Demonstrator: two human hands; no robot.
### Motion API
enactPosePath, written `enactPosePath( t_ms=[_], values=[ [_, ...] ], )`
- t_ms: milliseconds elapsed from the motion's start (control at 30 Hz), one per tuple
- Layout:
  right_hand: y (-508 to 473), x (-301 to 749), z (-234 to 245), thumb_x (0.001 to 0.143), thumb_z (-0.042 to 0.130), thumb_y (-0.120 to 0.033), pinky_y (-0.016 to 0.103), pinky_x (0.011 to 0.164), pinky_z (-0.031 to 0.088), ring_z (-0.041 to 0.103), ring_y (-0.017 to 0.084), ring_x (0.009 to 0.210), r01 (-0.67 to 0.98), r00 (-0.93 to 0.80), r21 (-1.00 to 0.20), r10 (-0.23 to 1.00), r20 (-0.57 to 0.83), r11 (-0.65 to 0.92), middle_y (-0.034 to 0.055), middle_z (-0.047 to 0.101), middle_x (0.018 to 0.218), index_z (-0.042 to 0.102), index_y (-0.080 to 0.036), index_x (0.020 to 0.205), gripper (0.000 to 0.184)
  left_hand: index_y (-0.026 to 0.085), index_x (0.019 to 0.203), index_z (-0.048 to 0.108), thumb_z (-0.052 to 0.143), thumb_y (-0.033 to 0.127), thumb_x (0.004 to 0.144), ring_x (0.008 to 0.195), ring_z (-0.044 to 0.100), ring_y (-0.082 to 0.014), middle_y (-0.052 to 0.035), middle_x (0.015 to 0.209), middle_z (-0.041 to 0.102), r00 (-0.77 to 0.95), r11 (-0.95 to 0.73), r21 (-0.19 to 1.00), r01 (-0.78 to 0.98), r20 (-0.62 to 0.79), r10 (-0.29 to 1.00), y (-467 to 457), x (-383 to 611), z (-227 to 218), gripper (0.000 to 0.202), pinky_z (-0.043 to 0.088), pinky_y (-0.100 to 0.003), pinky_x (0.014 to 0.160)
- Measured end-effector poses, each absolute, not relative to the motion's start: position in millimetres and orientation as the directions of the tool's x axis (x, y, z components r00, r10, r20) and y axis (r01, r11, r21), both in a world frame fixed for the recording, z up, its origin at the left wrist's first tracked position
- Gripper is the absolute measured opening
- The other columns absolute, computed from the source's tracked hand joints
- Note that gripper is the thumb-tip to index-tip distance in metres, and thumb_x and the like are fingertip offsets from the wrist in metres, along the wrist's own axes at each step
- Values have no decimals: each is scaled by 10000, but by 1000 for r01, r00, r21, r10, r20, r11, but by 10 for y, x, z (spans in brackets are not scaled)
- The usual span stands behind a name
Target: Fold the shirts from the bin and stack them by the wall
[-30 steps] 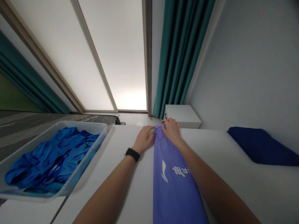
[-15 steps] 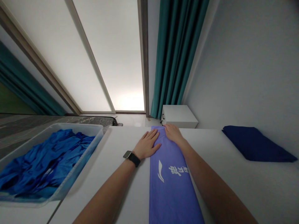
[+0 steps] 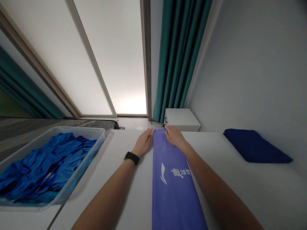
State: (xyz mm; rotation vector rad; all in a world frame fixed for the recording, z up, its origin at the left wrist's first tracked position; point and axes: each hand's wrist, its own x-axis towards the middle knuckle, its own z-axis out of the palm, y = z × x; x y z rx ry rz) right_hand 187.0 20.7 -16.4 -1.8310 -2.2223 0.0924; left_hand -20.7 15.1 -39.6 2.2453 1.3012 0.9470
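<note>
A violet-blue garment [image 3: 174,198], folded into a long strip, lies lengthwise on the white table [image 3: 134,191]. White lettering and a curved white logo show on it. My left hand [image 3: 143,142], wearing a black watch at the wrist, rests on edge beside the strip's far left side, its fingers stretched forward and holding nothing. On the far right end of the strip lies my right hand [image 3: 176,138], with fingers extended over the cloth and fingertips near the table's far edge. Its palm side is hidden.
A clear plastic bin [image 3: 102,134] at the left holds crumpled blue clothes [image 3: 55,163]. Folded navy cloth [image 3: 254,147] lies at the right by the wall. Beyond the table stand a white cabinet [image 3: 182,118] and a teal curtain [image 3: 182,57].
My left hand has slid left off the garment to the table beside it and turned on edge. My right hand stays at the garment's far end. The view has shifted slightly.
</note>
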Motion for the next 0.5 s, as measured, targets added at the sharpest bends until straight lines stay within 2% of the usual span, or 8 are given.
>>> enactPosePath(
  t_ms=[100, 233, 500],
  values=[
    [-61, 1701, -83, 973, 395, -309, 402, 1118, 281, 432, 248, 1333, 923, -296, -217, 946, 131, 319, 159, 480, 1450, 467, -112, 1397, 473, 167, 1361, 529, 317, 167, 927, 1382, 402, -183, -69, 1448, 504, 452, -584, 617, 528, 378, 808, 194, -275, -389, 483, 288, -438, 1183],
    [-533, 1525, -84, 966, 395, -389, 435, 1154, 234, 348, 282, 1393, 870, -441, -193, 891, 110, 454, 175, 401, 1504, 411, -73, 1443, 572, 201, 1313, 582, 338, 208, 948, 1385, 399, -183, -47, 1428, 528, 554, -656, 571, 494, 374, 744, 197, -275, -378, 439, 303, -441, 1174],
    [-1009, 1445, -192, 962, 372, -505, 479, 1196, 124, 210, 284, 1457, 813, -526, -231, 845, 100, 534, 189, 283, 1553, 338, -48, 1482, 693, 238, 1432, 448, 330, 306, 989, 1428, 319, -163, -35, 1518, 406, 615, -624, 400, 671, 171, 770, 124, -227, -342, 463, 208, -420, 1187]
  ],
)
